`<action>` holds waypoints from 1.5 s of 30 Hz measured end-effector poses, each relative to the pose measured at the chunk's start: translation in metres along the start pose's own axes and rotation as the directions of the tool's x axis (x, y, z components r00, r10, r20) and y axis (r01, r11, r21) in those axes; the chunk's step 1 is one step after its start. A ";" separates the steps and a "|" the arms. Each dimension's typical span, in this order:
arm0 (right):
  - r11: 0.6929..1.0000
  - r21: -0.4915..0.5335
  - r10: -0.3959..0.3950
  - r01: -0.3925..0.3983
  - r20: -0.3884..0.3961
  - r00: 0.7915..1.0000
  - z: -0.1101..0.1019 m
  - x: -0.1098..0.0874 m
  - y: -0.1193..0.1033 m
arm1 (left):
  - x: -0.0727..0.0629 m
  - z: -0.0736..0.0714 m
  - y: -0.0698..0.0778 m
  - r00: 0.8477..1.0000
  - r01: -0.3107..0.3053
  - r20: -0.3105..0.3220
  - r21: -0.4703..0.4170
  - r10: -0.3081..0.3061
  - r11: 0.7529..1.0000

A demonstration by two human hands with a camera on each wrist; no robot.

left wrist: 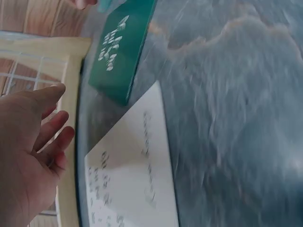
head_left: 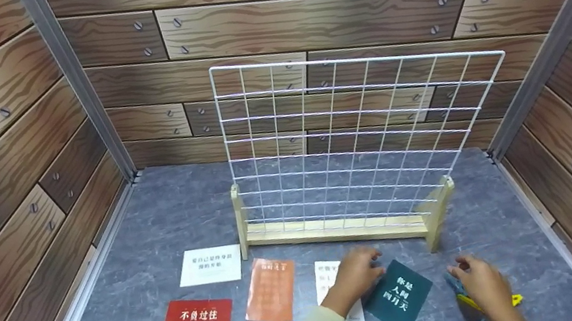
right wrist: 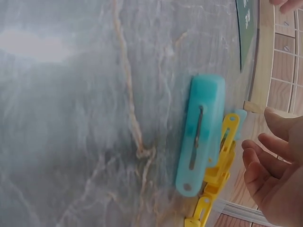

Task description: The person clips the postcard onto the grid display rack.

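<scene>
Rack (head_left: 331,229) of white wire on a wooden base stands before us, cards (head_left: 271,292) lying in front.
We see the green card (head_left: 399,297) flat before its right end, a white card (head_left: 324,278) partly hidden by the left hand (head_left: 353,276), whose fingers bend loosely, holding nothing. The right hand (head_left: 482,281), thumb and fingers apart and likewise empty, hovers near a blue clip (right wrist: 208,137) and yellow clips (right wrist: 218,175).
</scene>
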State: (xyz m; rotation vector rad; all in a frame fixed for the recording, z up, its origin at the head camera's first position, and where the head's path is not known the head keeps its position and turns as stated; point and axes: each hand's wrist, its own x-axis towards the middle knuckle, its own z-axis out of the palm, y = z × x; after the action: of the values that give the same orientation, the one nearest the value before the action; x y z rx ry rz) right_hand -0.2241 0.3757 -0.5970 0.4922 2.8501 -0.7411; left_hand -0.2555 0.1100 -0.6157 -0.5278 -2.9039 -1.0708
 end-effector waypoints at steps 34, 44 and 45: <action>0.995 -0.056 -0.083 0.081 -0.031 0.996 0.021 -0.001 -0.009 | 0.009 0.024 0.009 0.967 -0.188 0.220 0.263 0.131 0.946; 0.992 -0.090 -0.094 0.091 -0.024 0.995 0.017 -0.004 -0.007 | 0.007 0.022 0.008 0.975 -0.125 0.200 0.142 0.096 0.982; 0.991 -0.098 -0.095 0.093 -0.018 0.995 0.016 -0.004 -0.006 | 0.007 0.022 0.008 0.977 -0.113 0.194 0.108 0.090 0.988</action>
State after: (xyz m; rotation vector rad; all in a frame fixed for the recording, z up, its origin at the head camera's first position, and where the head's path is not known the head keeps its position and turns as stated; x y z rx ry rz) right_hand -0.2216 0.3614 -0.6076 0.3564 2.9307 -0.6113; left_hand -0.2573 0.1314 -0.6266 -0.8045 -3.0358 -0.8733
